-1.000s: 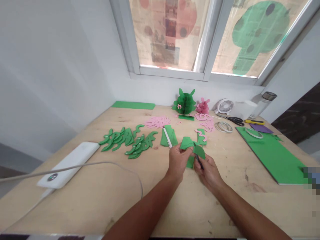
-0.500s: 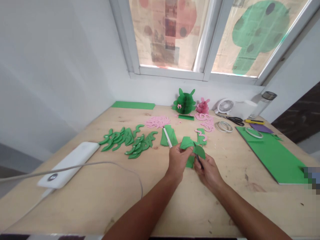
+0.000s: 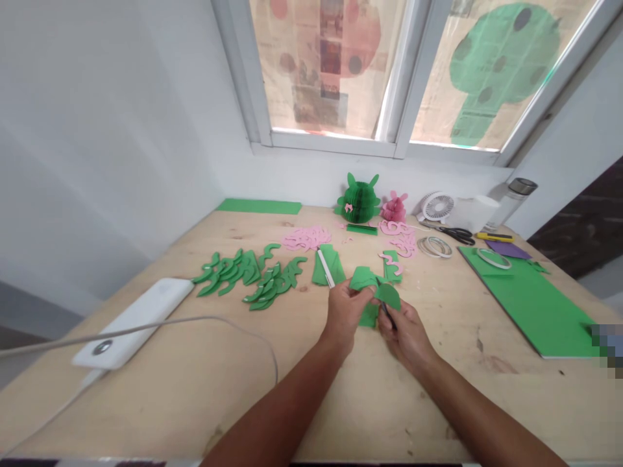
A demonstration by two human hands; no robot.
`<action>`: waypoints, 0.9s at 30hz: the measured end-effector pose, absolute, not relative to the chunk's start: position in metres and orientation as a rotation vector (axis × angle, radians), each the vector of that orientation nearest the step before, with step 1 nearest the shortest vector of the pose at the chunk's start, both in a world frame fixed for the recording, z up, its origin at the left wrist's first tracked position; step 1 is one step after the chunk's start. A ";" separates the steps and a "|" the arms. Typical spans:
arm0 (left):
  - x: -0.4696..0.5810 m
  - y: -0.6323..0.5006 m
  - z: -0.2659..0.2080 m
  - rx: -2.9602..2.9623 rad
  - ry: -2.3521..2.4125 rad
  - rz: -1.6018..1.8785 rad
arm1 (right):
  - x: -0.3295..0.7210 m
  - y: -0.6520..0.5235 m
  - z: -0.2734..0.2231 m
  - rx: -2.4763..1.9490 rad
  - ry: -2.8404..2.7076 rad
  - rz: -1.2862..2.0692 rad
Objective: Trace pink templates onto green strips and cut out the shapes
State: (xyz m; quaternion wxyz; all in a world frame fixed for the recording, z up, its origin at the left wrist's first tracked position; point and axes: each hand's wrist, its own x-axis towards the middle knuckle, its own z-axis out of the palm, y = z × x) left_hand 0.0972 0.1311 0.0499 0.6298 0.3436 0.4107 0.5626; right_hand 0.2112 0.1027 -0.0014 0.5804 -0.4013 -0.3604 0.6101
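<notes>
My left hand [image 3: 343, 308] is closed on green paper [image 3: 363, 277], pinching it between thumb and fingers over the middle of the table. My right hand [image 3: 406, 331] grips dark-handled scissors [image 3: 388, 316], largely hidden by the fingers, with the blades against that paper. A rounded green flap [image 3: 390, 296] stands out beside the blades. Beneath the hands lies another green piece [image 3: 368, 316]. Just beyond my left hand, a white pen [image 3: 325, 267] rests on folded green paper [image 3: 335, 263]. A pink curved cutout [image 3: 390, 263] lies on a green scrap past my right hand.
Green curved cutouts [image 3: 272, 285] are heaped left of centre, pink ones [image 3: 306, 238] behind. A white power bank [image 3: 141, 318] with a cable lies left. Green sheets [image 3: 530, 311], tape rolls [image 3: 435, 246], black scissors [image 3: 457, 233] and a yellow cutter [image 3: 495, 237] lie right. Paper figures [image 3: 360, 201] stand behind.
Both hands stay almost in place with the paper and scissors. The rounded green flap has shifted very slightly; the camera view has tilted a little.
</notes>
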 end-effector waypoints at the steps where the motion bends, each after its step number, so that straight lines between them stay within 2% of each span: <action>1: 0.097 0.131 0.050 0.788 0.936 1.285 | 0.211 0.103 -0.001 -0.939 -0.843 1.424; 27: 0.096 0.131 0.049 0.786 0.892 1.302 | 0.207 0.101 0.002 -0.966 -0.829 1.433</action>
